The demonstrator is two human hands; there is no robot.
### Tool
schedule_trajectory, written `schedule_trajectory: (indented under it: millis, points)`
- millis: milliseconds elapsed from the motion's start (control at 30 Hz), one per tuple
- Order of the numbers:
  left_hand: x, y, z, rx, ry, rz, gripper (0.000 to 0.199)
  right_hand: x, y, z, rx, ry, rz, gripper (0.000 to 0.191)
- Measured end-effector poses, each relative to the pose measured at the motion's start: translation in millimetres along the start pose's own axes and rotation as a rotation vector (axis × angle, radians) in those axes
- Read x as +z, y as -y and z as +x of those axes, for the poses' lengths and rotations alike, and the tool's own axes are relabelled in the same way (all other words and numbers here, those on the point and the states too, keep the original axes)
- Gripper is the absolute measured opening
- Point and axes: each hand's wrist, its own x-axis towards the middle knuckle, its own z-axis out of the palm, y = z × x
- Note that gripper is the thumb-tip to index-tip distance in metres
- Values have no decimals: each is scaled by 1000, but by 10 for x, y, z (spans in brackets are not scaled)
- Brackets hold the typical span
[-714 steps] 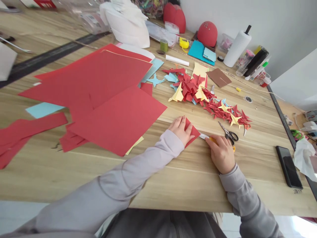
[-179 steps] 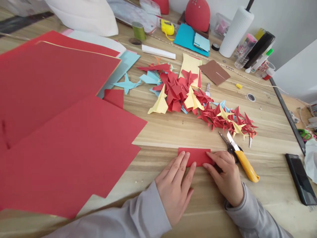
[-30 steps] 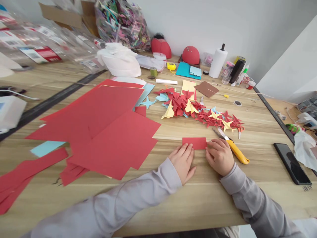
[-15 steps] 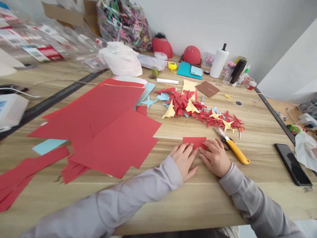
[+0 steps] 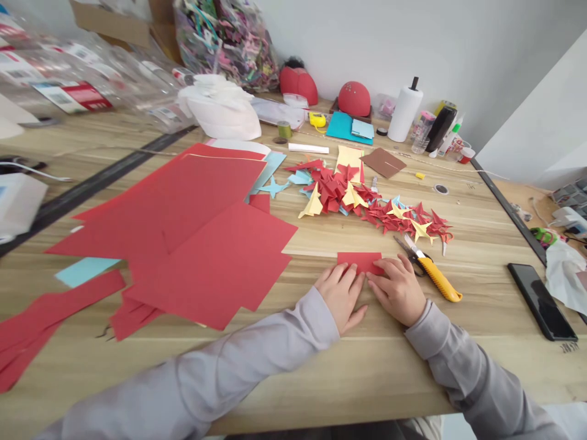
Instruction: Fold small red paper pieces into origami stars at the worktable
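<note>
A small red paper rectangle (image 5: 359, 261) lies flat on the wooden table in front of me. My left hand (image 5: 340, 296) rests on its lower left part, fingers spread and thumb out to the side. On its right end lie the bent fingers of my right hand (image 5: 398, 289), which press on the paper's lower edge. The fingertips of both hands nearly meet at that edge. Just right of my right hand are a yellow utility knife (image 5: 440, 279) and dark scissors (image 5: 411, 256). Folded red, yellow and blue paper pieces (image 5: 334, 190) form a pile beyond the paper.
Large red sheets (image 5: 215, 263) cover the table's left side, with red strips (image 5: 59, 305) at the far left. A black phone (image 5: 542, 302) lies at the right. Along the back stand a white bottle (image 5: 405, 113), a blue pad (image 5: 339, 127) and white cloth-like material (image 5: 224, 110).
The whole view has shifted very slightly. Both hands keep their places on the red paper, with the right fingers barely moved.
</note>
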Motion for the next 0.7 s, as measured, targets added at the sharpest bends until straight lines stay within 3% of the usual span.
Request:
schedule_trajectory:
  millis: [300, 700]
  points:
    - [54, -18, -27, 21, -107, 32, 55, -26, -22, -4, 18, -42, 21, 17]
    - [34, 52, -24, 46, -198, 56, 38, -37, -49, -8, 34, -60, 26, 22]
